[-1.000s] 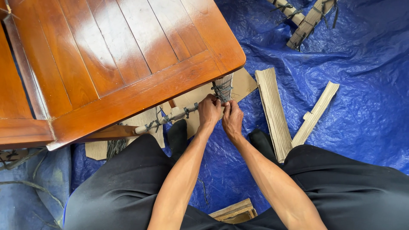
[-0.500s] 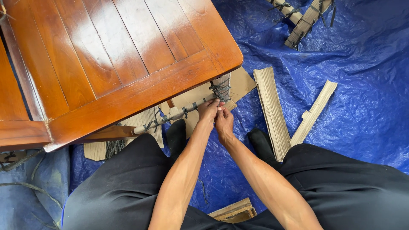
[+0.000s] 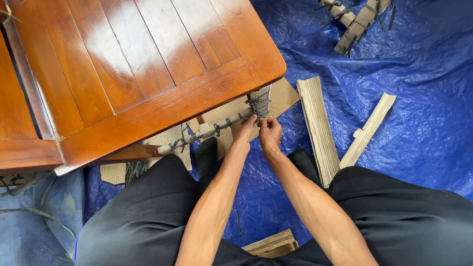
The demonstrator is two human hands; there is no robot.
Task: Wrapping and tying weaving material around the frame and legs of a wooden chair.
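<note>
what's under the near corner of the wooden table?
Under the wooden table corner: a cardboard-wrapped leg bound with dark cord, a wrapped rail, blue tarp. Left hand and right hand work the cord. The leg's upper part is covered.

Both hands are bunched together right under the corner of the glossy wooden table (image 3: 148, 74). The left hand (image 3: 243, 129) and right hand (image 3: 270, 133) pinch the dark cord (image 3: 257, 104) wrapped round the cardboard-covered table leg (image 3: 217, 127). Blue tarp (image 3: 394, 59) covers the floor. At 3 o'clock from the hands lie two cardboard strips (image 3: 318, 128), more bundled ones at 1 o'clock.
</note>
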